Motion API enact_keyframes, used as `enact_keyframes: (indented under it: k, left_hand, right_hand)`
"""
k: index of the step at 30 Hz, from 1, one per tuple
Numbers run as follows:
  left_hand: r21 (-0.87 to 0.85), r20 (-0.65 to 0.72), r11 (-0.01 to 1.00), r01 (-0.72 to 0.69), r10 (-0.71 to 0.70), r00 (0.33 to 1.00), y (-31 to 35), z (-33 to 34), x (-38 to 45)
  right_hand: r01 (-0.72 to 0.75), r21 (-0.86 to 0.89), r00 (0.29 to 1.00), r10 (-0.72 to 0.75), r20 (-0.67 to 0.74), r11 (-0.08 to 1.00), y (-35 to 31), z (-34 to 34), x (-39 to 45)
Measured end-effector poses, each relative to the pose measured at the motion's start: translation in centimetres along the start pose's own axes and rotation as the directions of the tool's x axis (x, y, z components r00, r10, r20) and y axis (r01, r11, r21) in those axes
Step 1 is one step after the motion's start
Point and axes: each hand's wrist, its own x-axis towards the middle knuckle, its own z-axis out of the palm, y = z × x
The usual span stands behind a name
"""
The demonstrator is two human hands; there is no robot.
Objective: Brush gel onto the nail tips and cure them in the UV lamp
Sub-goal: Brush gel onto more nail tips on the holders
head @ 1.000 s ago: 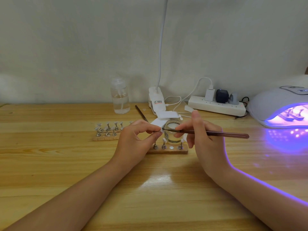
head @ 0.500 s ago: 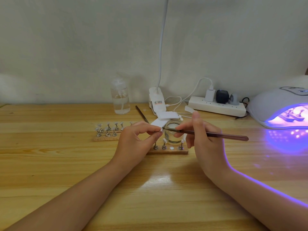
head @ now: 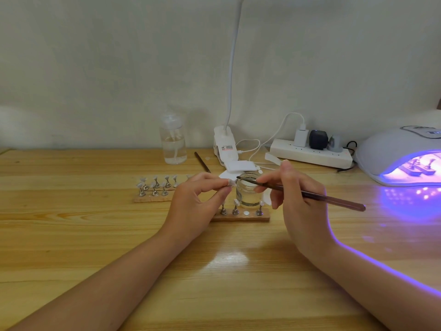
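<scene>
My left hand [head: 198, 201] pinches a small clear nail tip [head: 231, 182] between thumb and forefinger, above the table. My right hand [head: 298, 201] grips a thin brown gel brush [head: 331, 199], its bristle end just right of the nail tip, over a small glass jar [head: 248, 192] of clear gel. Below the jar lies a wooden stand [head: 241, 217] with metal pegs, some carrying nail tips. A second stand [head: 152, 192] with several tipped pegs sits to the left. The white UV lamp [head: 396, 151] glows purple at the far right, with stands inside it.
A clear pump bottle [head: 173, 144] stands at the back. A white clip lamp [head: 225, 144] and a power strip [head: 310, 152] with plugs and cables lie along the wall. A second brush [head: 202, 161] and white pads [head: 239, 167] lie behind the jar. Purple light spills over the wooden table [head: 95, 235].
The brush tip has drawn back slightly to the right of the nail tip and lifted a little. Both hands stay in nearly the same place.
</scene>
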Motion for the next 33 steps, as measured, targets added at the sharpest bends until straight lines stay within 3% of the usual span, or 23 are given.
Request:
enact_keyframes:
  k: [10,16,33]
  left_hand:
    - [0.087,0.059,0.993,-0.084,0.079,0.995,-0.45,0.20,0.09]
    - [0.091,0.056,0.993,-0.080,0.075,0.996,-0.67,0.19,0.15]
    - [0.100,0.105,0.993,-0.066,0.056,0.993,-0.71,0.22,0.14]
  right_hand:
    - [0.027,-0.047,0.997,-0.024,0.070,0.999,0.47,0.21,0.14]
    - [-0.032,0.019,0.999,0.032,0.040,0.999,0.13,0.15,-0.20]
    - [0.014,0.027,0.999,-0.015,0.036,1.000,0.80,0.05,0.25]
